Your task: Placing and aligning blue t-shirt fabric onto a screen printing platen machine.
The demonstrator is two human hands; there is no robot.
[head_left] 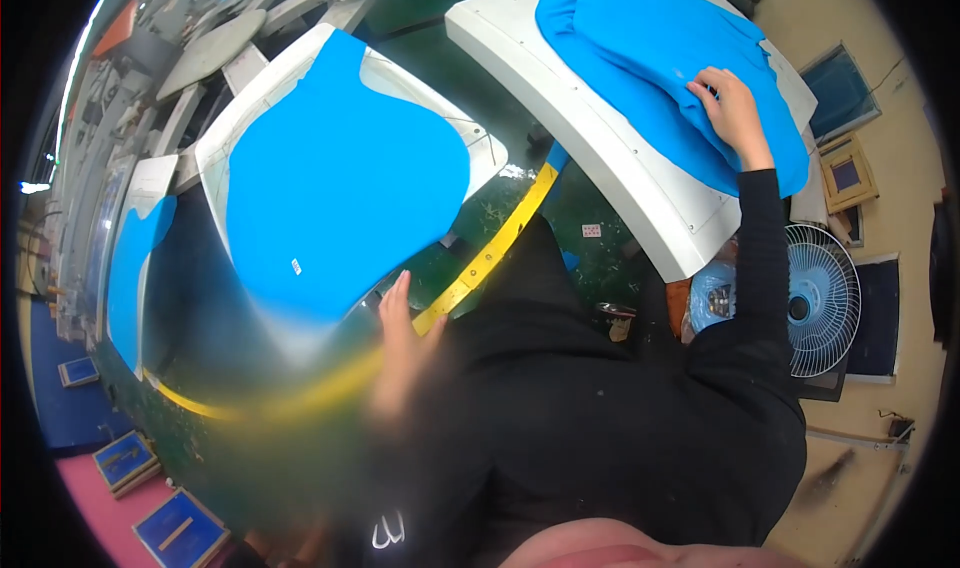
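My right hand (pixel 734 118) reaches over a pile of blue fabric pieces (pixel 640 28) at the upper right. Its fingers are bent in a pinch at a fold of the top piece. The pile lies loosely folded on a long white board (pixel 600 158). My left hand (pixel 402 338) has its fingers stretched out and apart, holding nothing, beside a curved yellow rail (pixel 490 253). Ahead and to its left, a single blue fabric piece (pixel 340 168) lies flat on a white platen (pixel 485 148), with a small white label (pixel 296 267) near its lower edge.
Another blue piece (pixel 128 268) covers a platen at the far left. A fan (pixel 825 298) stands by my right arm. Framed screens (pixel 180 533) lie at the lower left. A small card (pixel 591 231) is on the green floor. Part of the left side is blurred.
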